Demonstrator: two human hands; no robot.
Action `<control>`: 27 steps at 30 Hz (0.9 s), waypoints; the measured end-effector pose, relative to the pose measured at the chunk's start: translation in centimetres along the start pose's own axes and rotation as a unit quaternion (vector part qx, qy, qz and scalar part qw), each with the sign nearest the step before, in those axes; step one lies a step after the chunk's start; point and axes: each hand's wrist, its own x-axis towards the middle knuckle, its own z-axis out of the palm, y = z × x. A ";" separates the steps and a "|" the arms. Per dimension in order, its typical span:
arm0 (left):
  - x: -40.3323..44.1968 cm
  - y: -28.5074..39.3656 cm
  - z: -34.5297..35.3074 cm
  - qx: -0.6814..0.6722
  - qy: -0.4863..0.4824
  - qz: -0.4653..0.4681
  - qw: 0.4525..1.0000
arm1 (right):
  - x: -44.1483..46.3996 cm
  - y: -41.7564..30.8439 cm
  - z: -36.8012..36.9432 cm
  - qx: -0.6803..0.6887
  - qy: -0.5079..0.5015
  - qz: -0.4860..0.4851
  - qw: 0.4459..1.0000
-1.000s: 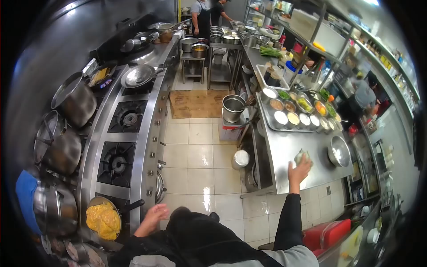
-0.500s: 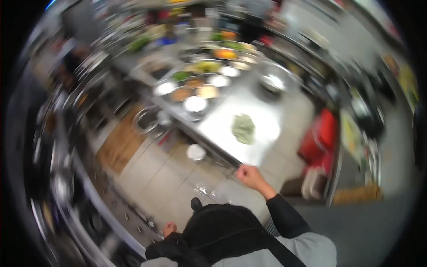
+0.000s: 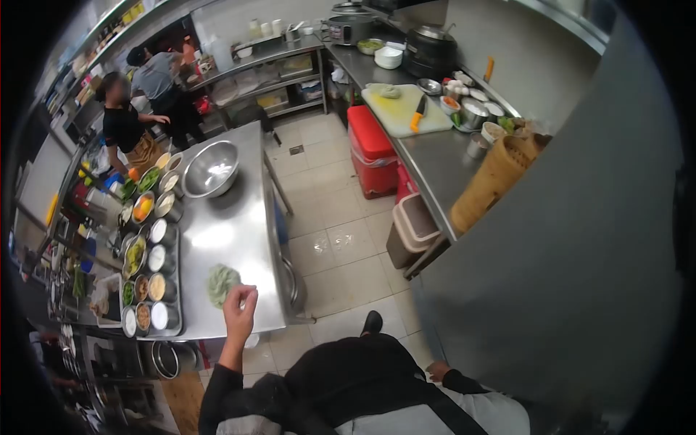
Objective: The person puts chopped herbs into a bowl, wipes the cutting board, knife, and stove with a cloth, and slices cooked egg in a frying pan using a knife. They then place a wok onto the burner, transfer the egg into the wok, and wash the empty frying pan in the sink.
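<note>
My left hand (image 3: 238,310) is raised in front of me, its fingers curled in and nothing visible in them. In the view it overlaps the near end of the steel table (image 3: 217,246) and the lower edge of a pale green, dough-like heap (image 3: 222,283) lying there. The hand appears nearer to me than the heap. Low at my right side hangs my right hand (image 3: 438,371), beside the grey panel; its fingers look loosely curled, with nothing seen in them. A large steel bowl (image 3: 210,170) stands farther along the table.
A tray of filled containers (image 3: 157,286) lines the table's left side. Across the tiled aisle (image 3: 326,217) are a red bin (image 3: 373,152), a brown bin (image 3: 413,228) and a counter with a cutting board (image 3: 406,109) and knife (image 3: 418,114). Two people (image 3: 129,119) are at far left.
My view has swung to the right, so the table now lies on my left. My left hand has come up and forward; my right hand has dropped back to my side.
</note>
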 end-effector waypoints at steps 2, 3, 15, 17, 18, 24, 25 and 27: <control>3.9 3.0 5.2 0.020 -0.064 0.044 0.997 | 0.9 -0.8 -1.7 -0.025 -0.002 -0.119 0.993; 5.7 4.4 7.5 0.042 -0.122 0.087 0.988 | 0.6 -3.5 -2.0 0.081 0.022 -0.084 0.993; 27.1 4.5 30.6 0.004 -0.341 0.102 0.934 | 3.2 -11.8 -2.7 0.292 0.204 -0.168 0.919; 30.0 2.8 34.3 -0.029 -0.386 0.060 0.920 | 2.4 -9.4 -1.2 0.099 0.235 -0.168 0.952; 31.6 2.0 35.9 -0.036 -0.394 0.059 0.917 | 1.8 -8.0 -0.2 -0.057 0.269 -0.185 0.943; 41.8 -3.1 42.4 -0.040 -0.434 0.109 0.894 | 6.2 -8.4 4.4 -0.287 0.285 -0.192 0.894; 43.4 -3.9 43.1 -0.042 -0.435 0.106 0.893 | 6.7 -11.3 3.6 -0.278 0.300 -0.189 0.893; 45.7 -6.0 43.5 -0.110 -0.459 0.028 0.881 | 8.5 -17.6 1.8 -0.272 0.357 -0.203 0.870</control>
